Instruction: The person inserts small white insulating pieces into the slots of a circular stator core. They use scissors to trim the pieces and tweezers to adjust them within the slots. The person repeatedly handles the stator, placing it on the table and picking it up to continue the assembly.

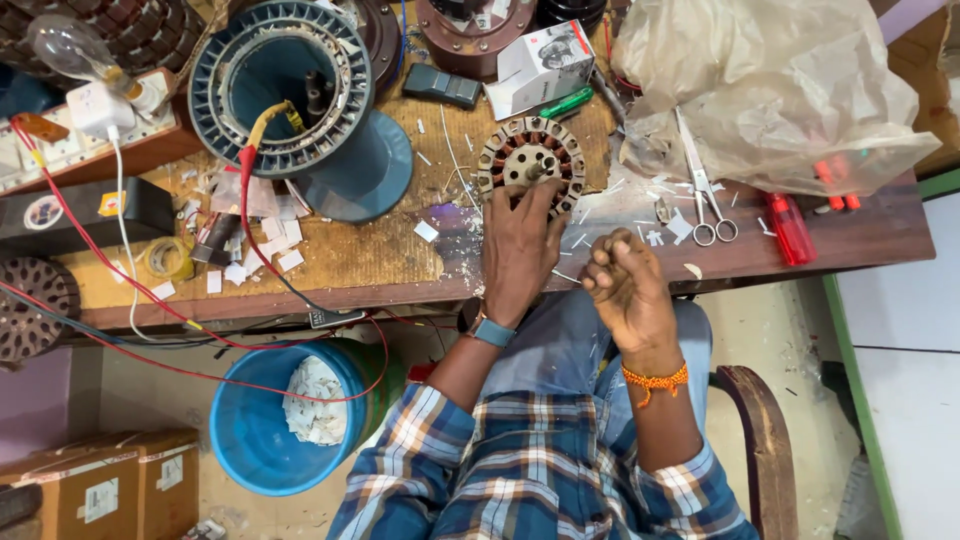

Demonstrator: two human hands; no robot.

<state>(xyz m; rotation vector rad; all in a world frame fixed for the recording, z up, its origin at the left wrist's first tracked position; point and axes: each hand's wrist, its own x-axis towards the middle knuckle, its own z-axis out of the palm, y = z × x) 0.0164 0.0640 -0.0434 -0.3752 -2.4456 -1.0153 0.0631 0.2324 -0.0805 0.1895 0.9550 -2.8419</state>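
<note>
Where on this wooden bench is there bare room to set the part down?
Barest is the brown bench strip right of the red lighter, below the plastic bag. Another patch lies between the blue fan housing and the left hand. Paper scraps crowd the left.

Left hand (520, 245): arm extended forward, palm down, fingers spread and pointing away from the body. Right hand (625, 285): raised just beside and nearer the body, fingers curled into a loose closed grip, forearm bent upward.
</note>
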